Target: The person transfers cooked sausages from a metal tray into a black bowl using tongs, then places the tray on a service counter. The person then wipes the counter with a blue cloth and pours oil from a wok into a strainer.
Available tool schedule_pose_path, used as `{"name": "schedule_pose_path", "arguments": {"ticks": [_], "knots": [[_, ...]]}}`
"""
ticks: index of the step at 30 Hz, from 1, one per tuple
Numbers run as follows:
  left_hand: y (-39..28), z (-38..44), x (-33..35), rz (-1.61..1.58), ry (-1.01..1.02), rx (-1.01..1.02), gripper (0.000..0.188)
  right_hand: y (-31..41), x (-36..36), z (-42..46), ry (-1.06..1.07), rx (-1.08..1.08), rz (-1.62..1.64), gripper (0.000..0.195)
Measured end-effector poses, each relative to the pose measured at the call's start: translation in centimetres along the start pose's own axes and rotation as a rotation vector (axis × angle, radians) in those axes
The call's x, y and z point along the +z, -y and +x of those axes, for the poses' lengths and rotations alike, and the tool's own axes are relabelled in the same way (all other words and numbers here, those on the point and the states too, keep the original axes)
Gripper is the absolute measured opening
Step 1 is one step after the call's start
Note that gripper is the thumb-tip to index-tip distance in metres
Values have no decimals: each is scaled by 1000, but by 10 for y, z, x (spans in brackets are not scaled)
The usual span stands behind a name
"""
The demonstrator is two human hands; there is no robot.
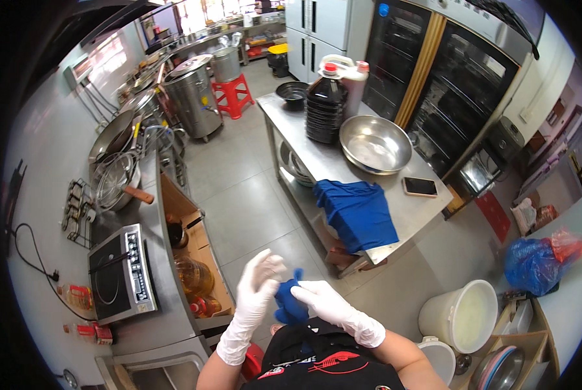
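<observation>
Both hands wear white disposable gloves, held up before the black apron. My right hand (pixel 327 304) pinches a bunched blue cloth (pixel 291 302) between thumb and fingers. Just left of it, my left hand (pixel 259 287) has its fingers spread and slightly curled; its thumb is near the cloth's edge, and whether it touches is unclear. A larger blue cloth (pixel 357 214) hangs over the near edge of the steel table (pixel 320 161). On that table stand a steel basin (pixel 376 145), a large plastic bottle of dark liquid (pixel 325 107) and a smartphone (pixel 419 186).
At left, an induction cooker (pixel 120 275) sits on a steel counter, beside a sink (pixel 164 375) and a cardboard box with oil bottles (pixel 193 275). White buckets (pixel 459 317) stand at lower right, near a blue plastic bag (pixel 532 265). A steel pot (pixel 193 97) and red stool (pixel 233 97) are farther back.
</observation>
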State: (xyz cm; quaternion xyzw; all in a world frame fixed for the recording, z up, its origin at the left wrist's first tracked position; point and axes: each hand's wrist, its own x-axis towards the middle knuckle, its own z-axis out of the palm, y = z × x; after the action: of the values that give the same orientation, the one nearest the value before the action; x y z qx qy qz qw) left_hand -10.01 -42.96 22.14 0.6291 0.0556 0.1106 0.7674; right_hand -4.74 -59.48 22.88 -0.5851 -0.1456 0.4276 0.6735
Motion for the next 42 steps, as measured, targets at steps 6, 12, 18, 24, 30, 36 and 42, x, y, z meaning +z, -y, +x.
{"name": "schedule_pose_path", "arguments": {"ticks": [6,12,18,24,30,36,42], "knots": [[40,37,94,325,322,-198,12,-11,-109,-56,-219,-1,-166,34],[77,74,187,72,170,-170,10,2,-211,-101,-262,138,-110,23],[80,117,228,41,133,-65,13,-37,-290,-139,-443,2,-88,18],[111,108,262,107,399,-415,23,-26,-352,-176,-731,-39,-315,14],[150,127,295,19,357,-461,19,10,-411,-153,-774,-92,-480,14],[191,218,284,-186,-96,-445,18,22,-457,-28,-785,-338,-498,20],[229,205,198,43,-331,-381,26,-55,-464,38,-752,-516,-1334,25]]}}
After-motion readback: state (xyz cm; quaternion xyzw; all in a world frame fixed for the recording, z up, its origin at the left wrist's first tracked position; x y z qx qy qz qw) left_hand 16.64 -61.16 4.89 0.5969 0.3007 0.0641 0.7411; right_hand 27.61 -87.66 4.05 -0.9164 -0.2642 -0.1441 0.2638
